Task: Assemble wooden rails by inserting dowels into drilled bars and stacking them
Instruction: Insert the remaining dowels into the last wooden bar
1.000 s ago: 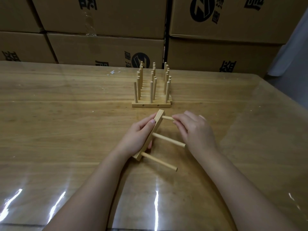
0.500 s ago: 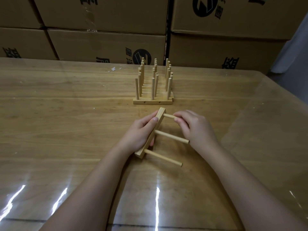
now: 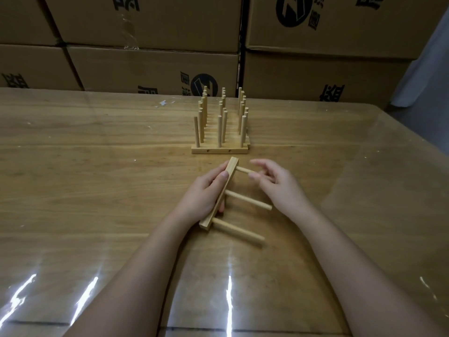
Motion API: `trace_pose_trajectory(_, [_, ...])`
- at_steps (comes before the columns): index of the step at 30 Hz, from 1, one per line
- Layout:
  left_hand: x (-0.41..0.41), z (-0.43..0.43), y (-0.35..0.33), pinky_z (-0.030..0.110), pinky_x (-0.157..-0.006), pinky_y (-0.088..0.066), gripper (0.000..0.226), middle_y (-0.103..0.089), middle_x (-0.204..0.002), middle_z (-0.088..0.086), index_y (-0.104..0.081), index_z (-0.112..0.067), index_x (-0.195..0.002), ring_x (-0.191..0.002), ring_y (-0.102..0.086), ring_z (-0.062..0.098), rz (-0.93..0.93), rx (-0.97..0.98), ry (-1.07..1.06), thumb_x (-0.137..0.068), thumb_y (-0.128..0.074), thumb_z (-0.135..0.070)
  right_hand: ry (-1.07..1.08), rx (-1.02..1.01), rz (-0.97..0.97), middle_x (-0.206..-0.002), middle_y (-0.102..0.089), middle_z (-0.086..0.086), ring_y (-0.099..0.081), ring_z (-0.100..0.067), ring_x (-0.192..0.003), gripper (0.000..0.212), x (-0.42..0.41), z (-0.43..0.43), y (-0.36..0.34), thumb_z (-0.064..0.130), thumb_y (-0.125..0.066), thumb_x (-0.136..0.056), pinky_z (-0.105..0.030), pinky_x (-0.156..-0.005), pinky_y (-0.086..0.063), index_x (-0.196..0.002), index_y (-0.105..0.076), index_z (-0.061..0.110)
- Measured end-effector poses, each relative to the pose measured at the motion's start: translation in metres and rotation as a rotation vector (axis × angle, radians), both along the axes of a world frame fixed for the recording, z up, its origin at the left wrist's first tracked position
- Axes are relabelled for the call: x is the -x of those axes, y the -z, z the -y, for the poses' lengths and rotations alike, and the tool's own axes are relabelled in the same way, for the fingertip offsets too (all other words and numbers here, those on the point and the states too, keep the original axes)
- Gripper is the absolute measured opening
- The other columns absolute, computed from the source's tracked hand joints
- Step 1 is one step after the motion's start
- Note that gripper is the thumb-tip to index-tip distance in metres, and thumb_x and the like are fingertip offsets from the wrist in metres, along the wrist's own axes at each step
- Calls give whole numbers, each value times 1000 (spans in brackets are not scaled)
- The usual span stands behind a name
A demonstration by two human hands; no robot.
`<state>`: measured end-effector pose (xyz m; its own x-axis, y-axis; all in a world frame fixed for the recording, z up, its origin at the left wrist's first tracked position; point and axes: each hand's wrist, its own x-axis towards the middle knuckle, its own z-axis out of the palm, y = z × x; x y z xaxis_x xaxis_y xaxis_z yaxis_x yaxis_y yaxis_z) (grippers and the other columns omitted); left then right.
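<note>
Brown cardboard boxes [image 3: 150, 69] with black printing are standing stacked behind the far edge of the desk. The broad wooden desk [image 3: 85, 190] is lying under a clear glossy sheet that is catching streaks of light near its front edge. Toward the far edge, slightly right of the middle, a group of finished pale wooden rails [image 3: 220, 150] is sitting with its dowels pointing upright (two drilled holes are showing in the nearest bar's side). Just in front of it, around the desk's middle, a pale drilled wooden bar [image 3: 232, 167] is standing on edge, running diagonally. The left hand [image 3: 204, 195] is gripping this bar, thumb on top and fingers curled behind. The right hand [image 3: 279, 188] is hovering beside it, fingers loosely spread and holding nothing. Three round wooden dowels are sticking out sideways from the bar toward the right: the near one [image 3: 239, 231], the middle one [image 3: 247, 201] and the far one [image 3: 242, 170], whose tip is sitting just beside the right thumb.
</note>
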<state>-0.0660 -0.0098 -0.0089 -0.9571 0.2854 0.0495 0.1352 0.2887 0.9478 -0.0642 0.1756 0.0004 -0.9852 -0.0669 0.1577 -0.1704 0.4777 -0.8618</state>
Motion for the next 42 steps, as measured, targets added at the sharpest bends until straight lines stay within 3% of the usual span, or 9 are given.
trace_pose_trajectory(3, [2, 0, 1, 18, -54, -49, 34, -60, -51, -7, -44, -42, -134, -50, -59, 7, 13, -83, -25, -102, -38, -35, 56, 159, -71, -96, -60, 12, -61, -7, -89, 34, 2, -4, 0, 38, -56, -89, -23, -77, -49, -122, -49, 34])
trace_pose_trajectory(5, [3, 0, 2, 19, -53, -49, 32, -61, -52, -5, -44, -38, -133, -50, -59, 8, 17, -176, -70, -102, -38, -33, 153, 298, -127, -93, -61, 10, -62, -2, -74, 31, 4, -7, 3, 41, -50, -90, -15, -66, -49, -119, -51, 29])
trace_pose_trajectory(8, [7, 4, 4, 24, -61, -50, 33, -67, -61, -1, -34, -40, -134, -59, -65, 10, 71, -278, -154, -101, -37, -41, 176, 431, -120, -74, -64, 4, -59, -2, -56, 22, 7, -6, 13, 36, -37, -97, -13, -53, -45, -104, -56, 26])
trace_pose_trajectory(11, [10, 6, 3, 28, -56, -52, 31, -71, -70, 3, -47, -22, -123, -62, -66, 13, 92, -407, -176, -100, -37, -40, 88, 440, -69, -59, -64, 0, -56, -7, -47, 24, 6, 2, 20, 26, -33, -101, -16, -47, -41, -95, -56, 25])
trace_pose_trajectory(17, [11, 8, -2, 35, -71, -59, 25, -71, -108, 13, -46, -10, -110, -94, -70, 32, 208, -791, -76, -93, -49, -28, -79, 394, 54, -81, -67, 4, -63, -7, -64, 48, -1, 9, 15, 62, -46, -76, -16, -52, -45, -108, -55, 27])
trace_pose_trajectory(20, [9, 6, -2, 30, -68, -60, 36, -66, -119, 15, -47, -6, -117, -105, -65, 38, 250, -860, 3, -86, -56, -22, -73, 191, 64, -88, -67, 5, -65, -6, -79, 29, -1, 9, 19, 46, -66, -79, -19, -65, -48, -105, -58, 37])
trace_pose_trajectory(24, [11, 11, -1, 31, -70, -59, 38, -63, -124, 18, -50, -3, -116, -109, -63, 34, 225, -897, -44, -81, -60, -12, -44, 307, 91, -88, -72, 10, -66, -6, -88, 15, 2, 1, 16, 22, -68, -83, -18, -74, -47, -93, -65, 33])
trace_pose_trajectory(32, [15, 11, -1, 25, -50, -57, 43, -71, -83, 9, -59, -13, -109, -81, -71, 19, 170, -874, -202, -80, -57, -45, -66, 401, 117, -75, -71, 6, -65, -2, -72, 17, 0, -2, 10, 12, -62, -87, -12, -63, -48, -97, -67, 24])
trace_pose_trajectory(42, [16, 10, 3, 21, -53, -56, 34, -73, -82, 5, -58, -10, -98, -86, -72, 20, 112, -848, -190, -84, -53, -41, -66, 687, 207, -105, -67, -9, -70, -22, -87, 25, -2, 12, 11, 28, -49, -92, -25, -74, -56, -101, -64, 11])
